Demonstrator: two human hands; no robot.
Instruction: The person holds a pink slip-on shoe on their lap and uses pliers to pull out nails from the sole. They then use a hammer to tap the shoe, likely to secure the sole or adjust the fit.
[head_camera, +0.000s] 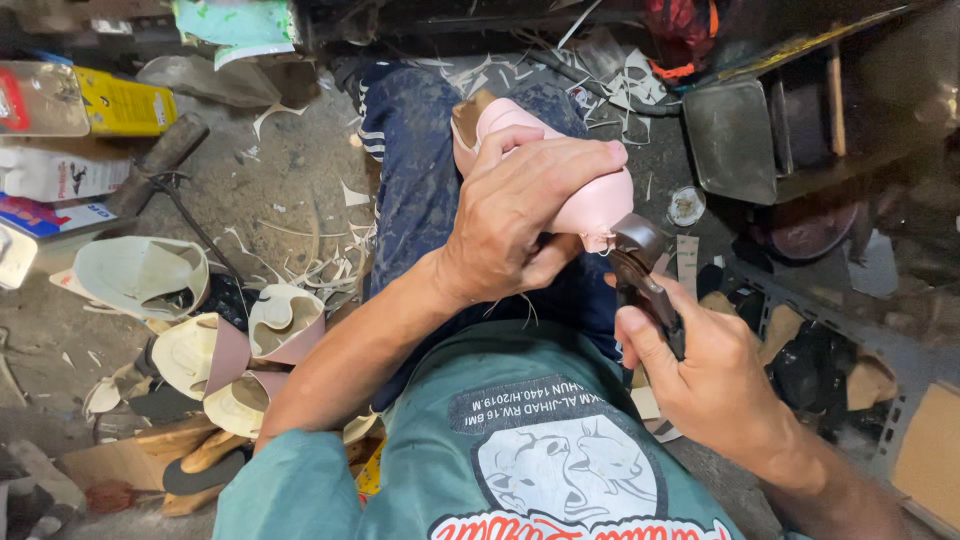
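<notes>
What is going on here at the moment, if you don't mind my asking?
A person sitting on the floor grips a pink shoe on its last with the left hand, resting it on their lap. The right hand holds dark pincers whose head bites the edge of the shoe. Cream and pink shoe uppers and trimmed scraps lie on the floor beside them.

Left hand (520, 215) sits up in the middle, arm coming in from the lower left with the elbow bent, wrist cocked, fingers (575, 160) curled over the top and thumb tucked under in a firm grip. Right hand (705, 375) is lower and nearer on the right, closed in a fist, knuckles up, forearm running off the bottom right corner.
</notes>
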